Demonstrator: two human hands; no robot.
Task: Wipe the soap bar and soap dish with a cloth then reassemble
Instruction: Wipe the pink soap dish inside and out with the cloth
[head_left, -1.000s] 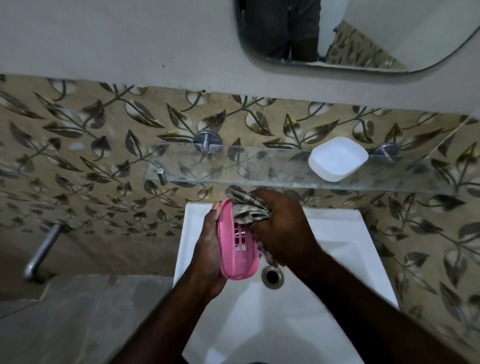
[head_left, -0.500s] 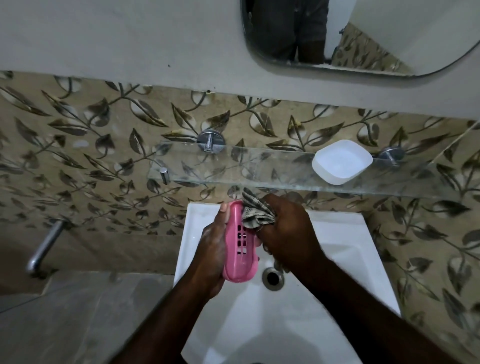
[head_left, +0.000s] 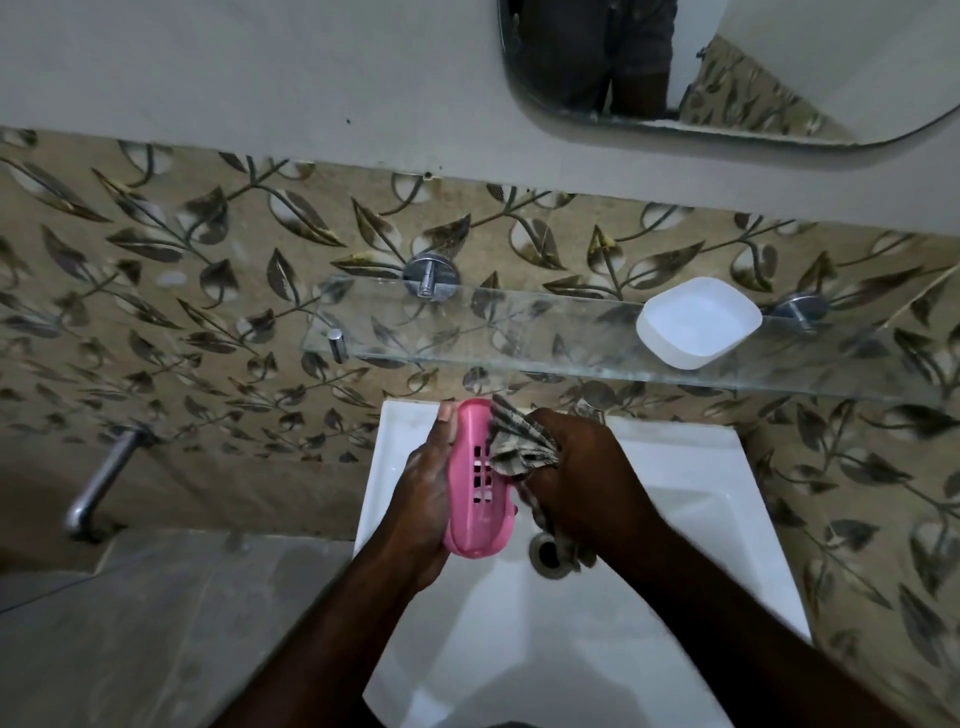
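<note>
My left hand grips a pink slotted soap dish, held on edge above the white sink. My right hand clutches a bunched striped cloth and presses it against the dish's slotted face near its upper end. A tail of the cloth hangs down toward the drain. A white soap bar lies on the glass shelf at the right.
The glass shelf juts from the leaf-patterned tile wall just above the sink, on chrome brackets. A mirror hangs above. A chrome tap sticks out of the wall at the left, over a grey floor.
The cloth has slid up the dish from its middle to its upper end. Both hands with the dish have shifted slightly up toward the shelf.
</note>
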